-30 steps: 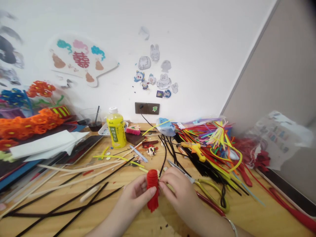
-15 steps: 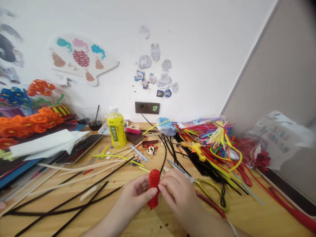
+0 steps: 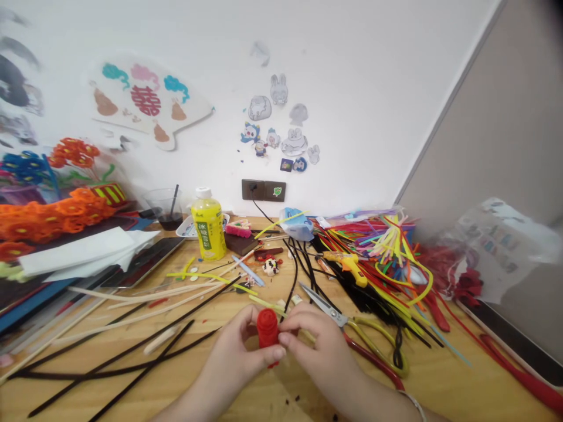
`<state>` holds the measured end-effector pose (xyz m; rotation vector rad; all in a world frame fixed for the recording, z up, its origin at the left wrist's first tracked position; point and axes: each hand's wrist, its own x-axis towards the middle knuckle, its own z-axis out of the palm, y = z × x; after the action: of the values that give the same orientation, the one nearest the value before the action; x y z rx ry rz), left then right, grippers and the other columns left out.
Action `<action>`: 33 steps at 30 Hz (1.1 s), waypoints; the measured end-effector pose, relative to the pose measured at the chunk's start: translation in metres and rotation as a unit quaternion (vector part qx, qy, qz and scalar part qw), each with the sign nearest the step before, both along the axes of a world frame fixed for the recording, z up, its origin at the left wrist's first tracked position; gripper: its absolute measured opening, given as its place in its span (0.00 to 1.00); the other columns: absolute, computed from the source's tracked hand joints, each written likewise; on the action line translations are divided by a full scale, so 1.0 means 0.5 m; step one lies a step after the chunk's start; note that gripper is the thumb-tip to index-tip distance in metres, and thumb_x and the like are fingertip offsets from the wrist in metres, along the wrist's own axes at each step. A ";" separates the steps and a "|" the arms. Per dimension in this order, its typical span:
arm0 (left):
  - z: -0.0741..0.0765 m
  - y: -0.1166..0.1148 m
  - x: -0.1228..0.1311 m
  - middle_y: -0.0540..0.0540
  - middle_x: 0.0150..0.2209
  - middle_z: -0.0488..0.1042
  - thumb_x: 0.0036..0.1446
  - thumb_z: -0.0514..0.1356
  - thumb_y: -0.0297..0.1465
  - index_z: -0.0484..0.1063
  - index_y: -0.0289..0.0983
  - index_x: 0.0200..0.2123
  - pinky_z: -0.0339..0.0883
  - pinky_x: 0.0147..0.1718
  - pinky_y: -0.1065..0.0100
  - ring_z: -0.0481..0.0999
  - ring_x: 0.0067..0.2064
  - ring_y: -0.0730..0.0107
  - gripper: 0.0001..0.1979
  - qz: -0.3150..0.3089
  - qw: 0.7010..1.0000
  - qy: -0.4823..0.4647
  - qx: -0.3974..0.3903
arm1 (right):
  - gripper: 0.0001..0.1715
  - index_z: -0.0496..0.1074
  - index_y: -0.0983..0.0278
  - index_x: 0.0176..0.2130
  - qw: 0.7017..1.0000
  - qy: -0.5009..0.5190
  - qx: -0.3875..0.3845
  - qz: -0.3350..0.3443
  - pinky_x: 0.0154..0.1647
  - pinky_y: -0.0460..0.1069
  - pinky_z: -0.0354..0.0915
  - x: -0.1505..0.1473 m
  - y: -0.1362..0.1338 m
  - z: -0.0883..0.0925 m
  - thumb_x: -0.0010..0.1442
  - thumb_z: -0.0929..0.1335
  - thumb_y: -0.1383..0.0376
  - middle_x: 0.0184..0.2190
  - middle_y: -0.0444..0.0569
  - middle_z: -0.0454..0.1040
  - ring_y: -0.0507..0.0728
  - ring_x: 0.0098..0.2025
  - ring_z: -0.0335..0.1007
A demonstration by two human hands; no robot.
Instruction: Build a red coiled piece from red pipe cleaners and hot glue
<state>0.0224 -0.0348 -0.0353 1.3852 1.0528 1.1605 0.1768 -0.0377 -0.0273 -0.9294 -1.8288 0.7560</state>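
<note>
White wall [image 3: 352,117] bounds the work area at the back; a wooden table [image 3: 264,404] forms the working surface. A red fuzzy roll [image 3: 268,329] is located above the near middle of the table, between the two hands.

Change of position: compared with one second earlier, the roll is tipped so that its round upper end faces the viewer more directly, and less of its side shows. The left thumb now crosses its lower part, leaving only a small red portion visible below. For the work, this exposes the upper end while the roll remains supported.

Grip state: the left hand [image 3: 235,349] grasps the roll, thumb in front, fingers around the left side. The right hand [image 3: 319,340] has thumb and forefinger drawn together at the roll's right side; whether they pinch its edge or merely rest against it cannot be determined.

Adjacent items: scissors [image 3: 325,302] lie just beyond the right hand, blades pointing away. A yellow glue gun [image 3: 349,266] lies farther back. Black fuzzy strips [image 3: 132,381] cross one another to the left of the left hand.
</note>
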 end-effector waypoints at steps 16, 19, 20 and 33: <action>-0.017 0.000 0.003 0.50 0.25 0.70 0.38 0.68 0.35 0.69 0.35 0.25 0.64 0.33 0.68 0.68 0.30 0.67 0.13 -0.017 0.999 -0.033 -0.023 | 0.05 0.74 0.65 0.25 0.996 -0.034 0.073 -0.045 0.32 0.48 0.62 0.008 0.013 -0.011 0.48 0.71 0.74 0.24 0.46 0.71 0.54 0.31 0.66; -0.009 -0.002 0.001 0.47 0.29 0.73 0.40 0.67 0.35 0.71 0.35 0.29 0.65 0.36 0.66 0.70 0.33 0.64 0.12 -0.030 0.999 -0.030 -0.028 | 0.04 0.74 0.63 0.25 0.996 -0.038 0.075 -0.041 0.31 0.47 0.61 0.011 0.016 -0.008 0.50 0.71 0.71 0.24 0.44 0.70 0.53 0.30 0.66; -0.005 -0.003 0.000 0.47 0.29 0.73 0.41 0.67 0.35 0.72 0.35 0.29 0.65 0.35 0.66 0.70 0.33 0.64 0.12 -0.038 0.998 -0.027 -0.031 | 0.04 0.74 0.63 0.25 0.995 -0.043 0.077 -0.040 0.31 0.47 0.61 0.011 0.016 -0.007 0.51 0.71 0.70 0.24 0.44 0.70 0.53 0.30 0.66; 0.002 0.007 -0.018 0.46 0.31 0.75 0.45 0.64 0.37 0.74 0.34 0.31 0.66 0.36 0.67 0.71 0.34 0.64 0.12 -0.120 0.992 0.015 -0.039 | 0.06 0.74 0.63 0.26 0.995 -0.052 0.075 -0.032 0.31 0.47 0.61 0.017 0.016 -0.002 0.51 0.69 0.72 0.24 0.44 0.71 0.52 0.30 0.66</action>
<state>0.0133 -0.0313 -0.0341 1.4285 0.9142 0.9155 0.1855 -0.0299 -0.0284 -0.9395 -1.9092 0.5323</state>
